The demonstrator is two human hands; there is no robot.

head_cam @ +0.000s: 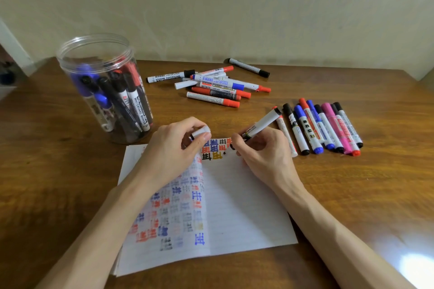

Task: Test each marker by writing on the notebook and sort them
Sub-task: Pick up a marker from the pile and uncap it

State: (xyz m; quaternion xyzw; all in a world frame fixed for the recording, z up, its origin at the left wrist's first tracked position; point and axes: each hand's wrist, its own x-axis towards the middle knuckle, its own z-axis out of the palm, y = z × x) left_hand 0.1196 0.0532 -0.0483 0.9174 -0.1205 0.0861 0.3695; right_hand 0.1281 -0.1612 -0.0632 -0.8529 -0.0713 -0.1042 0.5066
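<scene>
Cap (201, 132) one, uncapped marker (263, 123) one, jar (70, 63) one.

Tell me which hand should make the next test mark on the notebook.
Right. The right hand grips the uncapped marker, its tip down at the notebook page beside the written marks. The left hand only pinches the cap.

Uncapped marker (263, 124), tip apparently on notebook (246, 195)
</scene>
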